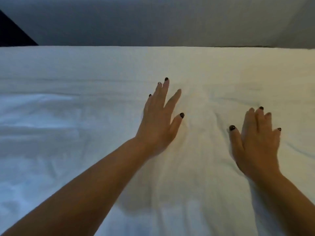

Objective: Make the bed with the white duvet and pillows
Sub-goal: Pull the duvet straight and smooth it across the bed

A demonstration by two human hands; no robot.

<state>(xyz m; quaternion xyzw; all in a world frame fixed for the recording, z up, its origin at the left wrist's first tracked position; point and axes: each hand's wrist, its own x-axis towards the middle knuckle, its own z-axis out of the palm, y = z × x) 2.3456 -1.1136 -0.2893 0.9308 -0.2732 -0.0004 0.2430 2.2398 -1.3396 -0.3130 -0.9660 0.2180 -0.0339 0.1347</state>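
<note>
The white duvet point(85, 68) covers the whole bed and fills most of the view. My left hand point(158, 121) lies flat on it near the middle, fingers straight and spread, pointing away from me. My right hand point(257, 140) presses palm down on the cloth further right and a little nearer to me, fingers straight. Soft creases run in the fabric between and around both hands. Neither hand grips the cloth. No pillow is in view.
The bed's far edge point(153, 46) runs straight across the upper part of the view, against a grey wall point(153, 21). A dark triangular patch point(12, 33) shows at the top left corner. The duvet's left half is rumpled with shallow folds.
</note>
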